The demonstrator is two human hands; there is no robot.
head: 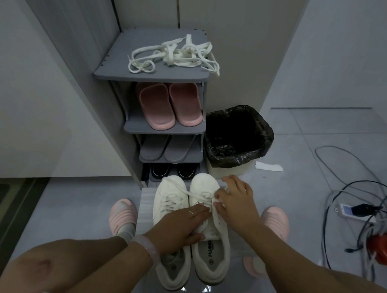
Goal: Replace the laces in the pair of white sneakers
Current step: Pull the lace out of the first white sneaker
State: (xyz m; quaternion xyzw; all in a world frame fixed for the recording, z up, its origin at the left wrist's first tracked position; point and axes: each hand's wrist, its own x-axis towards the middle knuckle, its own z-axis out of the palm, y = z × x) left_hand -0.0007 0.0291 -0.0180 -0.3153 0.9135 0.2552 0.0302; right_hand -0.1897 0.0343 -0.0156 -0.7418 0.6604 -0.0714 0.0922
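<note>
The pair of white low-top canvas sneakers [192,223] sits side by side on a pale ribbed foam sheet [146,208] on the grey tiled floor [307,194], toes pointing toward the shoe rack. Both sneakers are laced.

The left hand [179,224] lies across the tongue of the right-side sneaker with straight fingers; it presses the shoe down, apparently to steady it. The right hand [236,202] works at the lacing of the same sneaker, its fingertips [217,196] on the white lace [199,193]. Whether this grip pinches the lace or only touches it cannot be told. The step in hand appears to be unlacing.

A foot in a pink slipper [123,216] stands on each side of the sheet, which limits sideways room. The open floor to the right carries a tangle of cables [361,207].

Just beyond the toes stands the grey tiered plastic shoe rack [151,77]. A white bin with a black liner [236,137] stands just beside it. A loose pile of cream flat laces [176,53], presumably the replacements, lies on the rack's top shelf, placed within reach above the work area; one end hangs over the front right edge.
</note>
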